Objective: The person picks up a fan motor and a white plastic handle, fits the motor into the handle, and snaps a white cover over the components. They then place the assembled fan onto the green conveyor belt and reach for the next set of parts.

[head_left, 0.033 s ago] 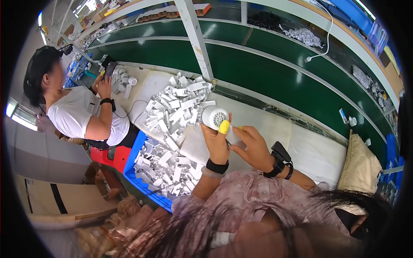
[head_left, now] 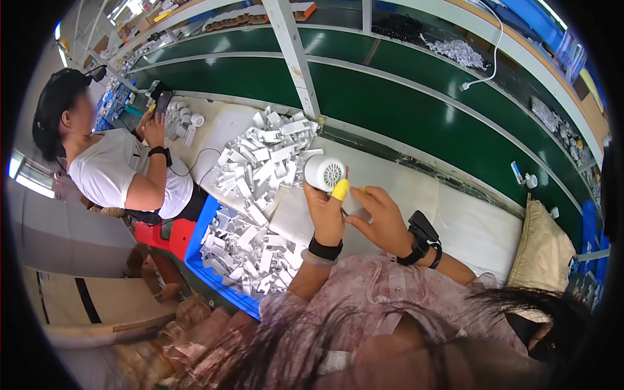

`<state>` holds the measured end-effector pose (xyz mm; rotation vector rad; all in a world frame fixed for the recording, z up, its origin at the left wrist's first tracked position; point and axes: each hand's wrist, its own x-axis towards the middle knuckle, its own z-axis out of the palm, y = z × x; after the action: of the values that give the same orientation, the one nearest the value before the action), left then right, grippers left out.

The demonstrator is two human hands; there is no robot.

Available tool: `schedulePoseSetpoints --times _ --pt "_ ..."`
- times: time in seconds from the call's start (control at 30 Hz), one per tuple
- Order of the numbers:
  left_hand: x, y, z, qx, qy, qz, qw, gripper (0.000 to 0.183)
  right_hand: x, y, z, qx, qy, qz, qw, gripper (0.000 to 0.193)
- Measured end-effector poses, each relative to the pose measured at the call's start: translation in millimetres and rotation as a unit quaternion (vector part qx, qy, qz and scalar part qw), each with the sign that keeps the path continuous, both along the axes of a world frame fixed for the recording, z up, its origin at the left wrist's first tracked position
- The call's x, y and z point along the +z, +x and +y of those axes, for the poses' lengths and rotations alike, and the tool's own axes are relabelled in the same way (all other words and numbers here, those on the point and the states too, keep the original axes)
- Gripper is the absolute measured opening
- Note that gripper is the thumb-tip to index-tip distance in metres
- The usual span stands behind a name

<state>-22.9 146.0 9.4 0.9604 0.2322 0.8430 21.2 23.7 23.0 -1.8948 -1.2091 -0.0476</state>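
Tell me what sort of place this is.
Probably a factory assembly workshop: white plastic parts are heaped on a long worktable and fill a blue crate, a co-worker is at the same worktable, and the left hand holds a round white vented housing.

the parts heap (head_left: 263, 159) lies left of the held housing (head_left: 325, 173), behind the bin (head_left: 195, 246).

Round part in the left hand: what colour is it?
The round part is white; the head view shows it best.
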Motion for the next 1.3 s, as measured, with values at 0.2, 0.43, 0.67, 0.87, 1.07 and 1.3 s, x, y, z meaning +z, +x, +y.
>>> schedulePoseSetpoints --times 0.2,0.43,0.67,0.87,1.07,1.3 --pt "-4 1 10 -0.037 -0.011 0.024 0.999 0.047 -3 19 -5 0.073 0.035 0.238 0.968 0.043" --pt "-17 11 16 -0.025 -0.076 0.029 0.996 0.041 -31 45 -21 0.149 -0.059 0.656 0.738 0.037" --pt "-21 27 15 -0.027 -0.086 0.077 0.993 0.035 -39 37 -25 0.154 0.046 0.714 0.682 0.037" --pt "-34 19 16 -0.05 -0.059 0.071 0.994 0.039 -44 32 -28 0.153 0.036 0.698 0.699 0.036" --pt "-27 13 3 -0.089 -0.07 0.063 0.992 0.043 -54 35 -30 0.23 0.017 0.748 0.623 0.041" --pt "-22 3 -2 -0.14 -0.048 0.084 0.985 0.048 -63 26 -31 0.241 -0.015 0.718 0.652 0.035"
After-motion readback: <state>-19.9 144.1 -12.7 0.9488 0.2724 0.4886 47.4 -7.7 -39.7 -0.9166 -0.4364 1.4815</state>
